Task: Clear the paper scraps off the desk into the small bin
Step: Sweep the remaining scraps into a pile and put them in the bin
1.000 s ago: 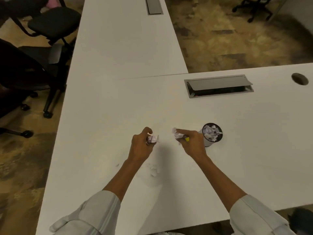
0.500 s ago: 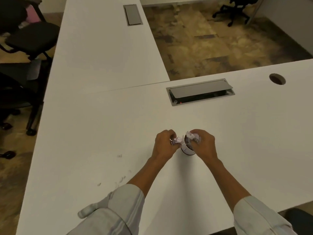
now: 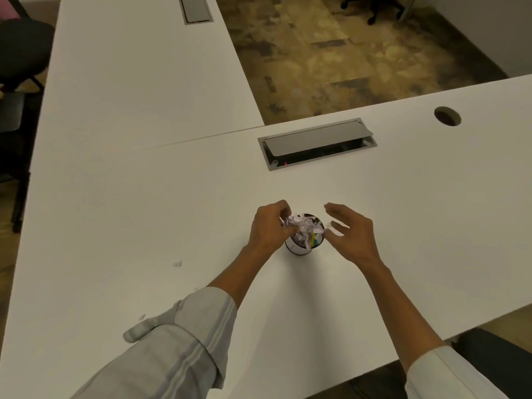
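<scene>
A: What is closest to the camera?

B: Two forearms in rolled pale grey sleeves, one on each side, reaching forward over a smooth white counter [image 3: 144, 214].

A: How many hands, and what are they doing?

B: Two. The left hand [image 3: 266, 230] has its fingers curled round a crumpled wad [image 3: 293, 221] of white paper, held at the left rim of the bin [image 3: 303, 240]. The right hand [image 3: 352, 237] is just to the right of the bin, fingers spread apart and holding nothing. Whether it touches the bin I cannot tell.

A: Describe the bin.

B: One small round cup, light-walled with a dark band at its base, standing upright between the two hands. It is heaped to the rim with crumpled white scraps, and one yellow strip shows among them.

A: Any paper left on the counter?

B: Two small white bits show. One scrap [image 3: 177, 264] lies well to the left of the bin. A smaller fleck [image 3: 142, 317] lies nearer, beside the left sleeve.

A: And farther back?

B: One rectangular grey metal cable hatch [image 3: 316, 144] set into the counter, its flap tilted open over a dark slot. To its right is one round cable hole [image 3: 447, 116]. A second white counter runs away on the left, with a second grey hatch [image 3: 195, 8] at its far end. Beyond lie mottled brown carpet and two dark chairs, one at the left edge and one at the top.
</scene>
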The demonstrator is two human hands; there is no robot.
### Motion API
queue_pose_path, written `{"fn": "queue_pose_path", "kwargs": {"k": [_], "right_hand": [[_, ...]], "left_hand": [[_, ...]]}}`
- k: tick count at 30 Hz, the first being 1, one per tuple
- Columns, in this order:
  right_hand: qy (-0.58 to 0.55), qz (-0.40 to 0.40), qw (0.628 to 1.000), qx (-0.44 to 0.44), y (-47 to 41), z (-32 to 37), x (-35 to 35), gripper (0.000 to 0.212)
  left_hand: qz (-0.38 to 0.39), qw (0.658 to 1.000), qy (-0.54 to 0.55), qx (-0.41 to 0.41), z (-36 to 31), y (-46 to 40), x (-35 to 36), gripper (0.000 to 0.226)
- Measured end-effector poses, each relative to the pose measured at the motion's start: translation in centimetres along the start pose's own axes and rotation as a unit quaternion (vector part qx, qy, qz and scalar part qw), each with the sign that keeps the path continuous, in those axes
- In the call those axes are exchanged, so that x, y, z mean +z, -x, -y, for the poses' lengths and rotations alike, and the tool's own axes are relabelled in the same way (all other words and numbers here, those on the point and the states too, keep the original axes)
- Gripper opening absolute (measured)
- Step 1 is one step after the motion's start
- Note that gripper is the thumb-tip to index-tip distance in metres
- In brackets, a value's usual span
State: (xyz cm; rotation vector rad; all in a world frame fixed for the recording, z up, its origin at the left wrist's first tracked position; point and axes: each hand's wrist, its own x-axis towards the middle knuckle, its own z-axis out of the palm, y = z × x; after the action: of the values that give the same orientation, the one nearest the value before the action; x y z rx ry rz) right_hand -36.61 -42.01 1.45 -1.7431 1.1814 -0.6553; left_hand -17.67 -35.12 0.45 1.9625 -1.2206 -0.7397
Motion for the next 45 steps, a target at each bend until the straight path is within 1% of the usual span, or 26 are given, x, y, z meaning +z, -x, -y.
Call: {"fn": "queue_pose_path", "kwargs": {"k": [2, 3, 5, 8, 11, 12, 14, 16, 19, 21, 22, 24, 25, 26, 28, 29, 31, 33, 35, 36, 37, 38, 39, 42, 43, 45], "right_hand": [[0.019, -0.064, 0.997, 0.030, 0.7, -0.6, -0.8, 0.040], [0.036, -0.081, 0.995, 0.042, 1.2, -1.0, -0.9, 0.035], [0.061, -0.064, 0.995, 0.043, 2.2, -1.7, -0.3, 0.027], [0.077, -0.022, 0.997, 0.018, 2.9, -2.3, 1.7, 0.019], [0.102, -0.028, 0.994, 0.000, 2.1, -1.9, 3.0, 0.014], [0.131, -0.029, 0.991, -0.011, 1.8, -1.7, 3.3, 0.013], [0.204, -0.012, 0.979, -0.016, 1.0, -1.5, 3.8, 0.022], [0.262, 0.027, 0.965, 0.015, 0.1, -1.3, 4.1, 0.028], [0.350, 0.077, 0.931, 0.064, -1.0, -0.7, 4.5, 0.018], [0.374, 0.089, 0.921, 0.065, -1.4, -0.1, 4.3, 0.012], [0.359, 0.075, 0.929, 0.055, -1.5, 0.1, 3.9, 0.010], [0.271, -0.002, 0.961, 0.047, -1.7, 0.2, 2.2, 0.006], [0.226, -0.051, 0.972, 0.049, -2.0, -0.1, 1.1, 0.005], [0.190, -0.093, 0.975, 0.062, -2.3, -0.6, 0.0, 0.007], [0.151, -0.134, 0.972, 0.117, -2.9, -2.2, -1.6, 0.013], [0.150, -0.128, 0.970, 0.141, -3.2, -3.2, -2.0, 0.018], [0.178, -0.067, 0.972, 0.139, -3.7, -5.3, -1.8, 0.032], [0.225, 0.036, 0.968, 0.102, -4.1, -7.1, -0.8, 0.048], [0.296, 0.150, 0.941, 0.071, -4.0, -8.5, 0.6, 0.059], [0.333, 0.189, 0.922, 0.054, -3.5, -9.1, 1.3, 0.062], [0.365, 0.206, 0.907, 0.031, -2.9, -9.7, 2.0, 0.063], [0.382, 0.201, 0.902, 0.008, -2.1, -10.2, 2.6, 0.062], [0.385, 0.181, 0.905, -0.011, -1.0, -10.5, 3.0, 0.059], [0.398, 0.126, 0.906, -0.073, 1.9, -11.0, 4.1, 0.046], [0.405, 0.111, 0.903, -0.091, 2.8, -11.2, 4.3, 0.041], [0.418, 0.088, 0.898, -0.106, 4.3, -11.3, 4.8, 0.036]], "left_hand": [[0.011, 1.000, -0.011, 0.013, -0.3, -0.4, 0.4, 0.029], [0.020, 0.999, -0.024, 0.021, -0.5, -0.6, 0.6, 0.028], [0.052, 0.996, -0.070, 0.037, -1.1, -1.1, 1.0, 0.027], [0.110, 0.979, -0.158, 0.062, -2.0, -1.5, 1.8, 0.027], [0.137, 0.962, -0.226, 0.069, -2.3, -1.7, 2.4, 0.015], [0.144, 0.957, -0.244, 0.066, -2.4, -1.9, 2.5, 0.012], [0.161, 0.948, -0.267, 0.059, -2.6, -2.2, 2.7, 0.010], [0.181, 0.942, -0.278, 0.056, -3.0, -2.3, 2.9, 0.010], [0.207, 0.934, -0.285, 0.053, -3.6, -2.5, 3.1, 0.009], [0.221, 0.937, -0.268, 0.040, -3.8, -3.1, 2.6, 0.010], [0.226, 0.942, -0.246, 0.029, -3.8, -3.6, 2.1, 0.015], [0.231, 0.956, -0.181, -0.006, -3.6, -4.5, 0.8, 0.044], [0.226, 0.962, -0.151, -0.020, -3.4, -4.8, 0.0, 0.057], [0.216, 0.967, -0.131, -0.024, -3.3, -4.9, -0.8, 0.063], [0.191, 0.975, -0.104, -0.034, -2.8, -4.9, -2.1, 0.062], [0.176, 0.979, -0.090, -0.043, -2.4, -4.8, -2.6, 0.059], [0.129, 0.987, -0.066, -0.071, -1.3, -4.2, -3.3, 0.051], [0.081, 0.991, -0.040, -0.103, 0.3, -3.1, -3.8, 0.042], [0.047, 0.991, -0.021, -0.127, 2.3, -1.4, -4.3, 0.034], [0.031, 0.989, -0.012, -0.141, 3.5, -0.3, -4.5, 0.031], [0.012, 0.988, -0.008, -0.154, 4.8, 1.0, -4.8, 0.029], [-0.011, 0.986, -0.010, -0.165, 6.1, 2.4, -5.1, 0.028], [-0.038, 0.984, -0.016, -0.174, 7.5, 4.1, -5.5, 0.028], [-0.107, 0.977, -0.024, -0.183, 10.8, 9.6, -6.1, 0.033], [-0.112, 0.977, -0.029, -0.179, 11.6, 11.4, -6.0, 0.036], [-0.093, 0.981, -0.046, -0.164, 12.6, 14.3, -5.2, 0.042]]}}
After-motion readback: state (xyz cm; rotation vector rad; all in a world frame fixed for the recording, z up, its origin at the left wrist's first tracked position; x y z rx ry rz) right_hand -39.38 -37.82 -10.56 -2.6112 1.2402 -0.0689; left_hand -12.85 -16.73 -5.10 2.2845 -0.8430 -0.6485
